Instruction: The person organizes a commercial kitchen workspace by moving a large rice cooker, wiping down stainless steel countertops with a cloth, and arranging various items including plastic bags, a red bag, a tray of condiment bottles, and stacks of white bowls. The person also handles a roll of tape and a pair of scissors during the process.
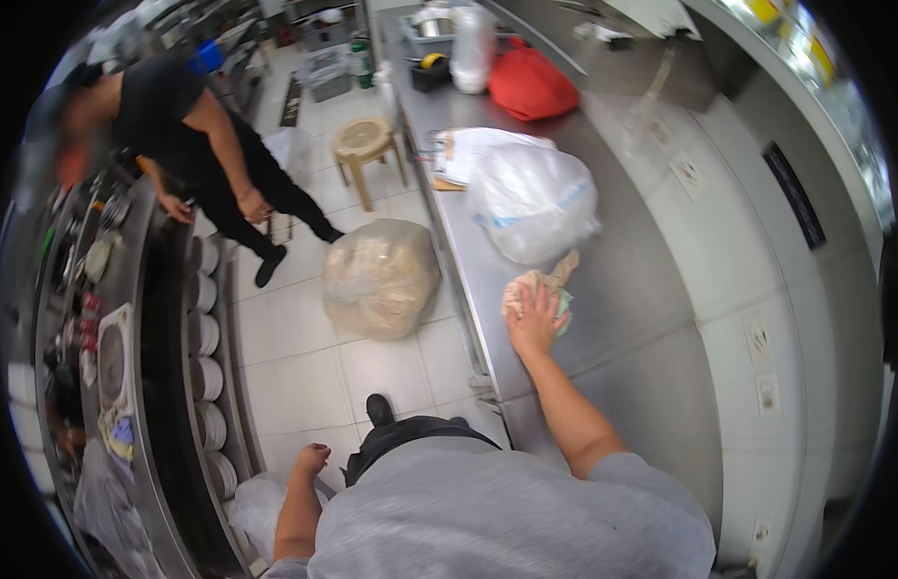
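My right hand [533,320] presses down on a crumpled cloth [522,284], pale peach with a light green part, against the stainless steel worktop [622,362]. Its fingers are spread over the fabric. Just beyond the cloth sits a full, knotted-looking white translucent plastic bag [535,203] with blue print. My left hand [316,457] hangs low at my side above the tiled floor, its fingers curled and nothing visible in them.
A large tan-filled plastic bag [380,279] stands on the floor, with a beige plastic stool [363,145] behind it. Another person [174,123] leans over the left counter, above stacked white plates [206,334]. Papers [456,155] and a red bag [532,83] lie farther along the worktop.
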